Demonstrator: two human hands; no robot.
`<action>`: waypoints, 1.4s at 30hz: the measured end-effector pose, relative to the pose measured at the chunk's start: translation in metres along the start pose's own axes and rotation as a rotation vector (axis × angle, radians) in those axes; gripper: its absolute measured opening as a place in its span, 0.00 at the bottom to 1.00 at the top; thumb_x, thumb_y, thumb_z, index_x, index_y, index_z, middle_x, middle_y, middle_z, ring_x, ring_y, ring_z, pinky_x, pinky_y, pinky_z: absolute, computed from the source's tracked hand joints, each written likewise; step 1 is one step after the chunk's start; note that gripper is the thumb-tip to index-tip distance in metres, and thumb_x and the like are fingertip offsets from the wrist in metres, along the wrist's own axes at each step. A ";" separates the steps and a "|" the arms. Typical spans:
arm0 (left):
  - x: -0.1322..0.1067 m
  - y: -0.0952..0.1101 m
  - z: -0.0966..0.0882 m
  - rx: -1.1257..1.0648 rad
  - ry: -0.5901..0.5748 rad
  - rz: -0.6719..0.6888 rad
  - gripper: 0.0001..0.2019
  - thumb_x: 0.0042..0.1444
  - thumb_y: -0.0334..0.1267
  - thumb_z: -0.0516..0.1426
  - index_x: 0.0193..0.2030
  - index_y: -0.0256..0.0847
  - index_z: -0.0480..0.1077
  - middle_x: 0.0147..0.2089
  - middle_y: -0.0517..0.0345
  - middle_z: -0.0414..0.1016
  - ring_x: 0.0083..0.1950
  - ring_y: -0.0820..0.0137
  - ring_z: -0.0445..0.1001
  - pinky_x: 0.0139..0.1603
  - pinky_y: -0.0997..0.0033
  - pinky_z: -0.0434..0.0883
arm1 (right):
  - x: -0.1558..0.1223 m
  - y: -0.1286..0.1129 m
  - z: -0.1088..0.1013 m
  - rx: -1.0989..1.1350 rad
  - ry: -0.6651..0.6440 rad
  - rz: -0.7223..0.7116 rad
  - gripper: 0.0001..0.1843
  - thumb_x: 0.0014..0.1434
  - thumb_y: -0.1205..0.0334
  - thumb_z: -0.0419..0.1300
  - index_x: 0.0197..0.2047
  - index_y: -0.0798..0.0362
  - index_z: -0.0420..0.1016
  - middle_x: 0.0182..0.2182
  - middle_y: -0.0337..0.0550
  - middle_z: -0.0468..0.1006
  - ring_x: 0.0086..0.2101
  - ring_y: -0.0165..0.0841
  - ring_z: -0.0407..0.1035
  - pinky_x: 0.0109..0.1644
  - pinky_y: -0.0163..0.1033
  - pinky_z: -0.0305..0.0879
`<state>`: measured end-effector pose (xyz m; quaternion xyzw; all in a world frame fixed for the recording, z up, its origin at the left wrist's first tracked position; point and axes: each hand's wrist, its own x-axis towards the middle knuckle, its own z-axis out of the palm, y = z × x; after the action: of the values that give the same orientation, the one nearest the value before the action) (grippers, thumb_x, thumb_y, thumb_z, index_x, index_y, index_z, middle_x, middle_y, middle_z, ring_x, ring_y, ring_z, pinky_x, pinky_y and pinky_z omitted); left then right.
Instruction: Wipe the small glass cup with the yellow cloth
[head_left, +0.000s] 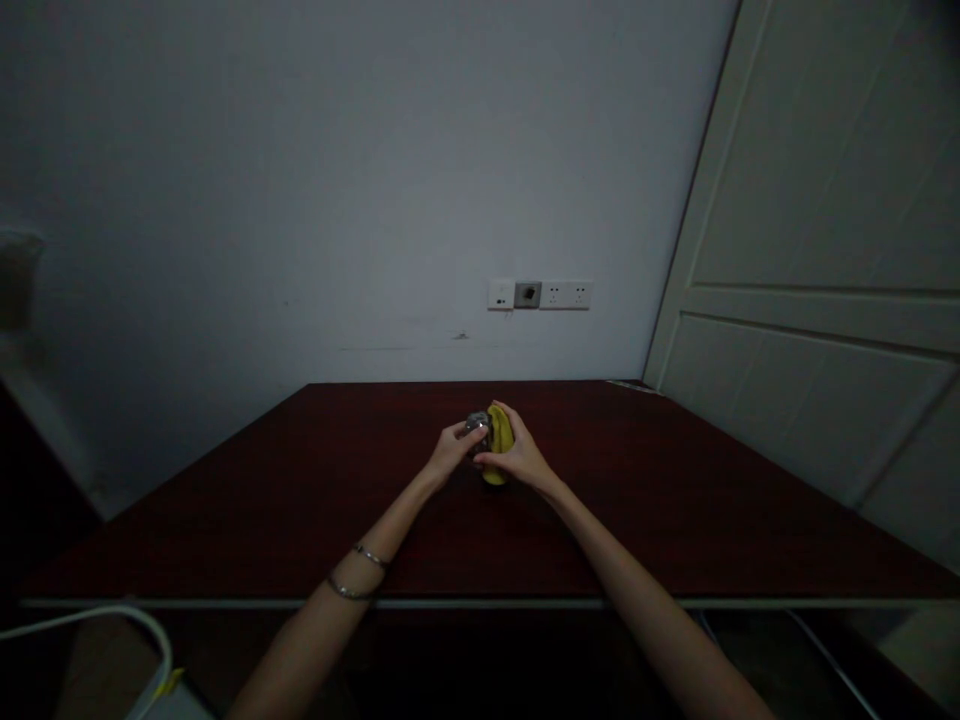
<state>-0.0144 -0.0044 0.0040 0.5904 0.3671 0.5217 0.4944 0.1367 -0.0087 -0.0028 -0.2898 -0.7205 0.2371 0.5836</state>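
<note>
Over the middle of the dark red table (pixel 420 420), my two hands meet around two small things. My left hand (pixel 448 448) has its fingers closed on a shiny dark grey object (pixel 477 421), thumb over its front. My right hand (pixel 525 458) curves around a yellow object (pixel 501 428), with the thumb across its front and the fingers behind its upper right side. The two objects touch or lie very close together. Poor light and covering fingers keep me from telling what kind either one is. Two bracelets (pixel 351 592) circle my left forearm.
A pale wall with a row of sockets (pixel 553 294) rises behind the table. At the right stands a white panelled door (pixel 817 330). A white cable (pixel 112 610) curves at the lower left, below the table's front edge (pixel 487 603).
</note>
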 end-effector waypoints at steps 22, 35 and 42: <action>0.004 -0.007 0.004 -0.005 -0.160 0.147 0.31 0.34 0.38 0.67 0.48 0.33 0.64 0.48 0.45 0.70 0.46 0.64 0.71 0.49 0.64 0.67 | 0.006 0.007 0.003 0.255 0.146 0.316 0.39 0.35 0.57 0.69 0.52 0.54 0.63 0.45 0.49 0.72 0.42 0.37 0.70 0.47 0.42 0.67; 0.003 -0.010 0.002 0.215 -0.033 0.257 0.40 0.32 0.36 0.67 0.54 0.34 0.58 0.53 0.44 0.67 0.51 0.60 0.68 0.53 0.60 0.65 | 0.012 0.004 -0.010 0.158 0.154 0.093 0.17 0.51 0.53 0.59 0.42 0.51 0.76 0.46 0.46 0.74 0.48 0.38 0.67 0.56 0.46 0.59; 0.000 -0.007 0.002 0.251 -0.053 0.346 0.40 0.34 0.37 0.67 0.56 0.36 0.56 0.54 0.46 0.65 0.54 0.61 0.66 0.56 0.59 0.62 | 0.010 -0.002 -0.009 0.145 0.142 -0.003 0.12 0.51 0.58 0.60 0.39 0.50 0.77 0.45 0.47 0.74 0.47 0.37 0.67 0.54 0.45 0.61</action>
<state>-0.0117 -0.0033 -0.0028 0.7150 0.3092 0.5334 0.3297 0.1443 -0.0031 0.0068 -0.2620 -0.6589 0.2666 0.6528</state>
